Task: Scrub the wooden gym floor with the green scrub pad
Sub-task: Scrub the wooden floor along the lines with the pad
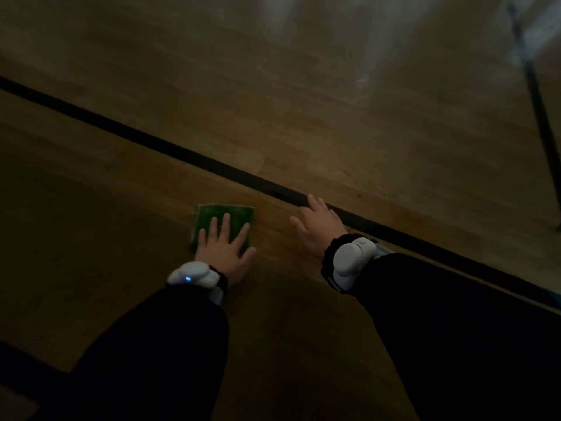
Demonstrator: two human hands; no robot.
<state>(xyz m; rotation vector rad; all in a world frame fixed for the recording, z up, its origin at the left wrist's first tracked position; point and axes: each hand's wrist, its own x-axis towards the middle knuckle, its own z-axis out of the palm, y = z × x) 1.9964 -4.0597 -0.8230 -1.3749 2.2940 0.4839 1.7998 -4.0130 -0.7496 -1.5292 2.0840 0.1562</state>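
Note:
A square green scrub pad [233, 215] lies flat on the wooden gym floor [273, 117], just left of centre. My left hand [226, 249] rests palm down on the pad's near half with its fingers spread over it. My right hand [317, 227] lies flat on the bare floor to the right of the pad, fingers apart, its fingertips touching a black court line. Both arms wear dark sleeves and a white wrist device.
A black painted line [151, 141] crosses the floor diagonally from upper left to lower right, just beyond the hands. A second dark line [540, 117] runs down the right edge. A dark patch [24, 375] sits at lower left. The scene is dim.

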